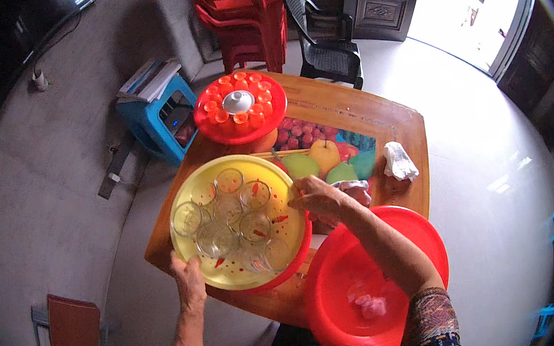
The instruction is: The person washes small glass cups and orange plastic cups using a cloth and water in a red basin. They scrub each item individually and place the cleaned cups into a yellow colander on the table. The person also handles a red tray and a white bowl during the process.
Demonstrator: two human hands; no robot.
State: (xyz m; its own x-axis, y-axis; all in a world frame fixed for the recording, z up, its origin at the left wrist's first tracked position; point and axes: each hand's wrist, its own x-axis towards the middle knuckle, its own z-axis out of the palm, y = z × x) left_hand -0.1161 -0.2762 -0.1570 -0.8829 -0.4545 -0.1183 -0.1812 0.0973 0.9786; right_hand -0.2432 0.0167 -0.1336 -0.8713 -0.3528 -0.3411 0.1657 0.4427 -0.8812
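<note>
A round yellow tray (285,244) with red markings carries several clear drinking glasses (216,238). My left hand (189,280) grips its near-left rim. On the opposite side, my right hand (323,198) is closed around the right rim. A red rim (296,271) shows under the tray's lower right edge; the rest of that red thing is hidden. Close to my right wrist lies a crumpled cloth (353,192), partly covered by the arm. Below my right forearm is a large red plastic basin (326,290) with a small pinkish-white thing (371,306) in it.
At the wooden table's (399,118) far end, a red tray (205,125) holds several orange cups (241,119) around a white lidded bowl (238,102). A white cloth (398,161) lies at right. Beyond are a blue stool (147,111), stacked red chairs (244,18) and a black chair (327,54).
</note>
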